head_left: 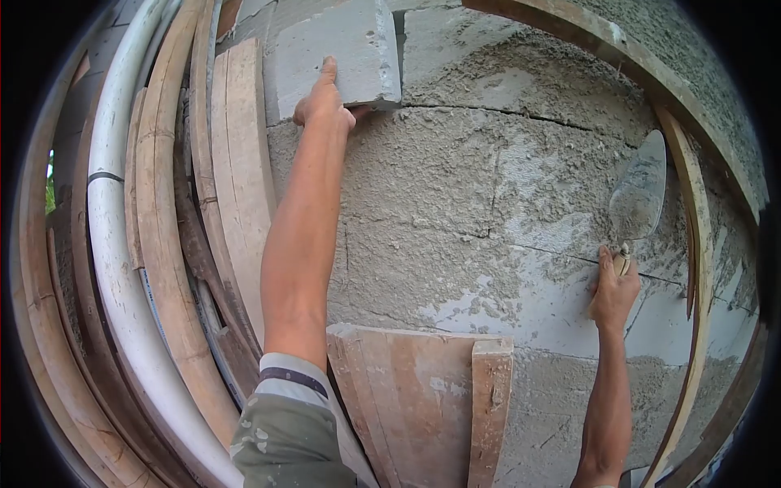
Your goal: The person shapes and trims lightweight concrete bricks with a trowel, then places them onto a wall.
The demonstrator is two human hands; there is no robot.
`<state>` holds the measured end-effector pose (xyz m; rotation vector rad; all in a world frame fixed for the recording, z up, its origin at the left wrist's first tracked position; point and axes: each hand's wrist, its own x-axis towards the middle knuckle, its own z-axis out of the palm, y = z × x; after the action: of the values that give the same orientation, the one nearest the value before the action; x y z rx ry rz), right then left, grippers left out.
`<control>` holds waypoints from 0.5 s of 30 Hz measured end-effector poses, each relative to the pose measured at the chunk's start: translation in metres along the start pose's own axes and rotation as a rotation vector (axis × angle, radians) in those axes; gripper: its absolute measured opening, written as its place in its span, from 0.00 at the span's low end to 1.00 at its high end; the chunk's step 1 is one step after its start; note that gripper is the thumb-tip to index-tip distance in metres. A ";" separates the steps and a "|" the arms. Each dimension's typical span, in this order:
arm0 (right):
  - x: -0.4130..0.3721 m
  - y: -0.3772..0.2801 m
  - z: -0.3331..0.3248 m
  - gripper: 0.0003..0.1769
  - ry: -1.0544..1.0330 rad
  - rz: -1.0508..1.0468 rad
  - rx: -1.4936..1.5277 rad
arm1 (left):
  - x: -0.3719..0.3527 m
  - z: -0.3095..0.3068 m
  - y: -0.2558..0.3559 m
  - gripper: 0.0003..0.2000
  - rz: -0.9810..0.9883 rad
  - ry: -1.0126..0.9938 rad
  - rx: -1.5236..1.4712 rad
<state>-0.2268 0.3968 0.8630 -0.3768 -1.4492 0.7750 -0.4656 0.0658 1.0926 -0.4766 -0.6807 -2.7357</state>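
My left hand [327, 106] grips a pale grey building block [338, 53] by its lower edge, thumb flat on the front face and fingers curled underneath. The block stands out from the wall at the top of the view. At the right, my right hand [616, 289] is wrapped round the handle of a trowel [639, 191]. Its blade points upward, smeared with grey mortar, close in front of the wall. Behind both hands is the block wall [423, 187], roughly coated with mortar over much of its face, with bare pale patches and dark joints.
Bamboo poles [167, 163], a white pipe [110, 163] and wooden planks [240, 138] lean upright at the left. A mortar-stained wooden panel [415, 398] stands below. Timber battens [691, 211] cross the right side, and a longer beam [569, 20] runs along the top right.
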 end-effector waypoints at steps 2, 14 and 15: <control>0.000 0.000 0.001 0.14 0.009 -0.027 0.041 | 0.012 -0.004 -0.003 0.50 0.025 -0.053 -0.002; 0.003 0.000 0.000 0.14 -0.008 -0.048 0.015 | 0.035 0.005 -0.008 0.55 0.017 -0.059 0.188; 0.004 0.005 0.001 0.14 -0.016 -0.050 0.016 | 0.041 0.000 -0.014 0.55 0.019 -0.051 0.187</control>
<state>-0.2287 0.4027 0.8624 -0.3219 -1.4614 0.7504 -0.5074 0.0698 1.1030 -0.5074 -0.9298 -2.6171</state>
